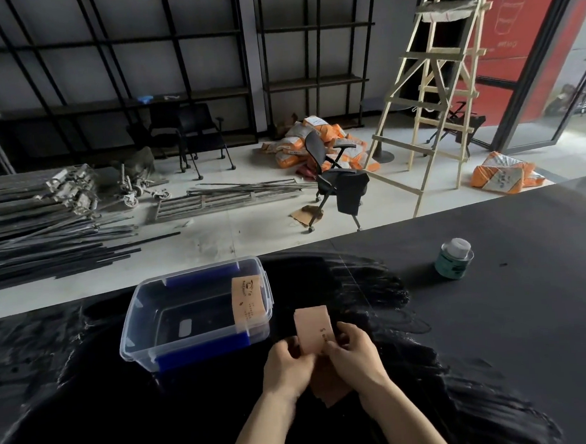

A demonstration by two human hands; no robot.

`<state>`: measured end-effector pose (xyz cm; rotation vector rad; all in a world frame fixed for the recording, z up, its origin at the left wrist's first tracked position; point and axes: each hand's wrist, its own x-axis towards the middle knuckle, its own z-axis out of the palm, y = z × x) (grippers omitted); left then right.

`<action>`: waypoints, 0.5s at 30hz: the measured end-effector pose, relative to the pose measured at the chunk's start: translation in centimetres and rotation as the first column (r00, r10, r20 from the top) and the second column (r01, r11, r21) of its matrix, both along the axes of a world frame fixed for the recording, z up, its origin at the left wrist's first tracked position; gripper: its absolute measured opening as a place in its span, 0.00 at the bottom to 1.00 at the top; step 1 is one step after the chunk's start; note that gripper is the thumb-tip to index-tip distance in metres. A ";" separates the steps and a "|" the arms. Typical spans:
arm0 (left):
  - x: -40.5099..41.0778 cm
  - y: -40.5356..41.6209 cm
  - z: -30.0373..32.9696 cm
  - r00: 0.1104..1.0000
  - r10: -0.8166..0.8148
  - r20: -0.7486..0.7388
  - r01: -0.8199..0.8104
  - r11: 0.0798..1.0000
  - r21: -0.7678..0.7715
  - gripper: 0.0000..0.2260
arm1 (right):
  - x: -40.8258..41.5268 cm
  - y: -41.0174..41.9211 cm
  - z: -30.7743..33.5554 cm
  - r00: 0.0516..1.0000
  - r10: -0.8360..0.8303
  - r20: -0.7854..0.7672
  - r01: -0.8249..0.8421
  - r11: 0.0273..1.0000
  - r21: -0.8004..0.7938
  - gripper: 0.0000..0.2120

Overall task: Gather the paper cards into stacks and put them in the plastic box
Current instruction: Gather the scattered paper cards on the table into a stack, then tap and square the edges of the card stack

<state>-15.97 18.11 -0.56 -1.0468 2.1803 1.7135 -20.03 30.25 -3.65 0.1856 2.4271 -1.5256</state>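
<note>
A stack of tan paper cards [312, 327] stands upright between my two hands, just right of the plastic box. My left hand [288, 364] pinches its lower left edge and my right hand [352, 352] grips its lower right edge. More tan cards [329, 386] lie flat on the black table below my hands, partly hidden by them. The clear plastic box [136, 320] with blue latches sits open on the table to the left. One stack of printed tan cards [247, 299] leans against its right inner wall.
A small green-labelled jar with a clear lid [454, 258] stands on the black table [496, 312] at the right. Beyond the table's far edge are metal bars, office chairs, orange sacks and a wooden ladder on the floor.
</note>
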 end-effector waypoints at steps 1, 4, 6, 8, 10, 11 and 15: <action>0.7 -0.3 0.0 0.999 -0.014 -0.033 0.016 0.998 0.062 0.21 | 0.7 0.2 0.3 1.000 -0.001 -0.007 0.001 0.999 -0.049 0.28; 3.7 -1.7 0.6 0.983 -0.059 -0.174 0.082 0.988 0.128 0.18 | 3.4 0.2 0.9 1.000 0.015 -0.022 -0.019 0.974 -0.224 0.20; 5.9 -3.3 0.8 0.963 -0.082 -0.255 0.114 0.987 0.111 0.19 | 5.8 -0.7 1.0 0.998 0.052 -0.026 -0.057 0.949 -0.309 0.19; 8.2 -5.3 1.0 0.944 -0.137 -0.300 0.152 0.988 0.026 0.22 | 8.1 -2.3 1.4 0.996 0.092 -0.021 -0.093 0.921 -0.378 0.19; 10.3 -7.6 0.9 0.920 -0.191 -0.342 0.181 0.982 -0.061 0.25 | 10.3 -4.5 2.0 0.988 0.136 -0.066 -0.151 0.906 -0.395 0.19; 11.4 -8.7 0.9 0.905 -0.204 -0.372 0.183 0.979 -0.092 0.26 | 11.3 -5.6 2.2 0.981 0.164 -0.107 -0.193 0.901 -0.387 0.20; 14.8 -12.5 0.9 0.856 -0.196 -0.479 0.131 0.977 -0.166 0.27 | 14.1 -9.8 3.4 0.928 0.276 -0.249 -0.352 0.867 -0.353 0.27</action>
